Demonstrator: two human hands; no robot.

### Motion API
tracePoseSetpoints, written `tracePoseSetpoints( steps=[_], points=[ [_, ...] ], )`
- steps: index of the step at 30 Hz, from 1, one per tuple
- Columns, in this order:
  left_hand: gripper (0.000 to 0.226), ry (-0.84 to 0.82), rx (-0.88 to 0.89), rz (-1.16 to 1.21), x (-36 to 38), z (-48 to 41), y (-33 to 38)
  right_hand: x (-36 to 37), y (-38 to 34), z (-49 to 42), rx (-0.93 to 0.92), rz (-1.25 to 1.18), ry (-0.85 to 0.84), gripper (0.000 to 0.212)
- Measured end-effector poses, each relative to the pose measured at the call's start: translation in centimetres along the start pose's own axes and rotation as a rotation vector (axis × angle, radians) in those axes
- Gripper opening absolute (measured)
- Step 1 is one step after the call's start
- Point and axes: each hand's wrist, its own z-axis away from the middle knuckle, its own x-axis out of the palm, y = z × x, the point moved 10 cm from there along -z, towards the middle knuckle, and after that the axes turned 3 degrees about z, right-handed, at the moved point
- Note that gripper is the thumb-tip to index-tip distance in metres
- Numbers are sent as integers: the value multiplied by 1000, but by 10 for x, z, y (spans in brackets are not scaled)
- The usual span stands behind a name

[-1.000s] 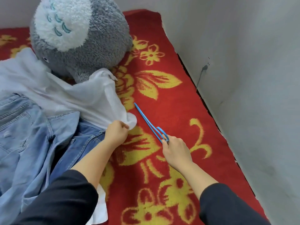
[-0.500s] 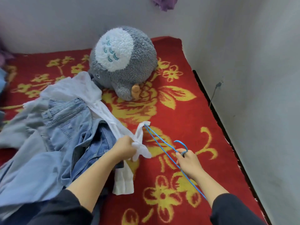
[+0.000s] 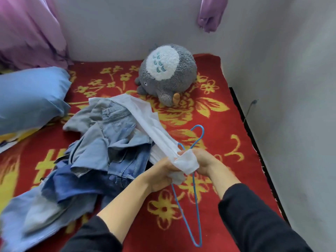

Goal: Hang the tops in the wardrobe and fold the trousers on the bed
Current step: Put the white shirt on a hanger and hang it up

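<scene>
A white top (image 3: 145, 117) stretches from the clothes pile toward me, pulled taut. My left hand (image 3: 161, 174) grips its near end, and a flap of the cloth drapes over my fingers. My right hand (image 3: 203, 161) holds a thin blue wire hanger (image 3: 197, 197) just beside the cloth; its hook sticks up past my hands and its frame hangs down below them. A heap of blue denim trousers and other blue garments (image 3: 101, 151) lies on the bed to the left, partly under the white top.
The bed has a red blanket with yellow flowers (image 3: 227, 142). A grey plush toy (image 3: 167, 73) sits at the far end, a blue pillow (image 3: 31, 97) at the left. Purple fabric (image 3: 29, 31) hangs at the back left. Grey walls (image 3: 291, 106) close in the right side.
My view has pulled back from the bed. Both hands came together: the left drew the white top up off the pile, and the right lifted the hanger from the blanket to meet it.
</scene>
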Motion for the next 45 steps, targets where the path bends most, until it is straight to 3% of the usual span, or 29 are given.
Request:
tracePoseSetpoints(
  steps=[6,9,12,14,16,18,20,22,27,30,33,36,38,41,43,45],
  points=[
    [17,105,60,48,18,12,-16,-52,-27,47,-133,225,263,30],
    [40,164,94,9,40,-6,-36,-100,-30,72,-166,212,408,30],
    [58,491,6,-379,33,-20,-67,-155,-20,101,-136,137,499,26],
    [50,626,-4,-669,34,-28,-82,-197,-9,121,-117,70,551,27],
    [34,661,-15,-892,41,-42,-100,-241,4,147,-103,17,607,27],
    [32,739,-52,-877,43,-53,-122,-288,23,177,-85,-50,675,28],
    [61,799,-157,-651,49,-62,-153,-337,48,207,-70,-156,755,24],
    [86,773,-242,-317,69,-77,-188,-376,74,233,-43,-235,808,23],
    [78,638,-323,352,154,-124,-241,-454,130,303,33,-264,942,23],
    [74,523,-386,468,201,-150,-270,-469,160,328,92,-184,914,18],
    [50,496,-370,521,227,-168,-291,-451,187,316,156,-15,768,29],
    [28,549,-368,404,217,-168,-301,-443,216,292,255,90,739,32],
    [18,484,-428,34,201,-155,-297,-442,227,276,290,165,769,31],
    [12,212,-627,-495,188,-122,-302,-429,228,242,266,234,759,26],
    [18,161,-706,-589,169,-104,-306,-414,222,216,214,234,741,29],
    [13,275,-685,-600,132,-97,-298,-395,210,188,145,272,736,28]
  ],
)
